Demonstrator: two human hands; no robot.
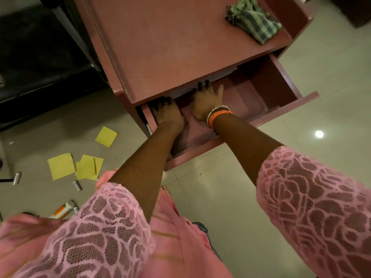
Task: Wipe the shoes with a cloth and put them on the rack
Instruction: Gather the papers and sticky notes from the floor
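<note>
Both hands, left hand (169,115) and right hand (207,101), lay flat, fingers relaxed, grasping nothing, inside the open pink wooden drawer (251,93); green checked cloth (254,22) rested on top.

Dim, warm light – lamp glare (319,134) on floor – edges blurred, bowed.

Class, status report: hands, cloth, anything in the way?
Both hands, left and right, flat inside open drawer. Cloth untouched on cabinet top. No shoes visible.
</note>
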